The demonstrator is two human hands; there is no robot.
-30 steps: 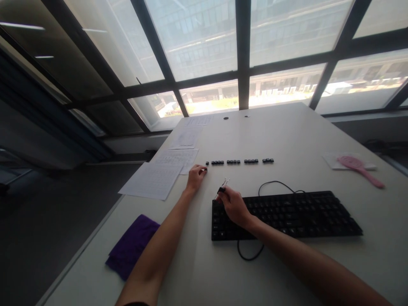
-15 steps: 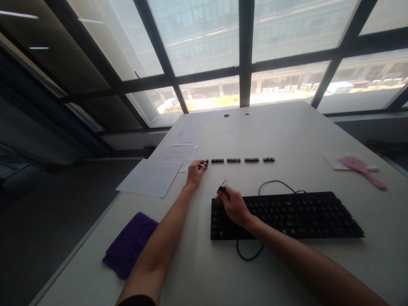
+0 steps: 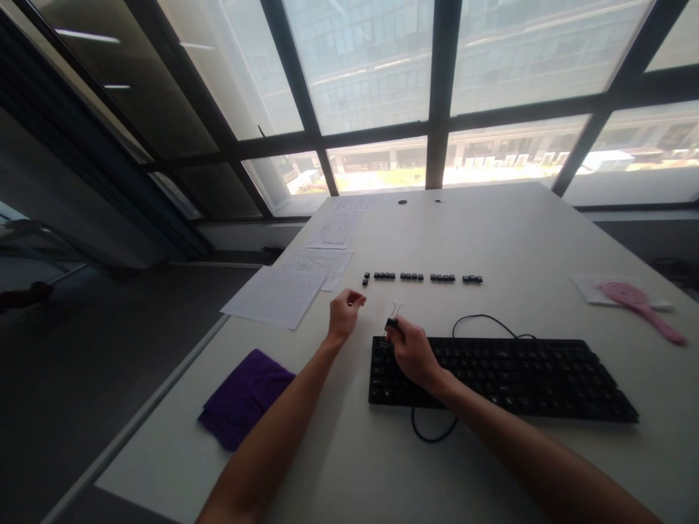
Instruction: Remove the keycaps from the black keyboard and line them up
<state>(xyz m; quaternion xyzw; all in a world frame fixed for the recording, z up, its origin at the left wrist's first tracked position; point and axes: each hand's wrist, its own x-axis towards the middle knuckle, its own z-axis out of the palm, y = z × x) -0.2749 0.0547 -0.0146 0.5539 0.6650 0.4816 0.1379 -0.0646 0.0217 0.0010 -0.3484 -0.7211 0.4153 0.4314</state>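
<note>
- Drawn back toward the person since the earlier frame, the left hand (image 3: 344, 314) is now apart from the small black keycap (image 3: 365, 282) that its fingertips were touching.
- Far left, a dark curtain (image 3: 103, 153) hangs at an angle beside the framed windows (image 3: 376, 65).
- Folded purple cloth (image 3: 245, 399) lies on the white desk (image 3: 338, 466) near its left edge, just beside the left forearm.
- Beyond it, printed sheets (image 3: 273, 298) run along the desk's left side toward the windows, some overlapping.
- Over the desk, the left hand has its thumb and fingers curled close together; whether the tips meet or hold anything is too small to tell.
- Just past that hand, the keycap sits on the near side of another keycap (image 3: 367, 274), which begins a row extending to the right in four further groups (image 3: 411, 276).
- Fingers closed, the right hand (image 3: 413, 353) grips a black binder clip (image 3: 392, 322) with its wire handles pointing up, at the keyboard's upper left corner.
- Under the right hand and forearm, the black computer keyboard (image 3: 524, 378) lies flat, its cable (image 3: 480, 316) looping out behind and showing again in front.
- Far right, a pink hairbrush (image 3: 628, 295) rests partly on a pale, flat sheet (image 3: 587, 290).
</note>
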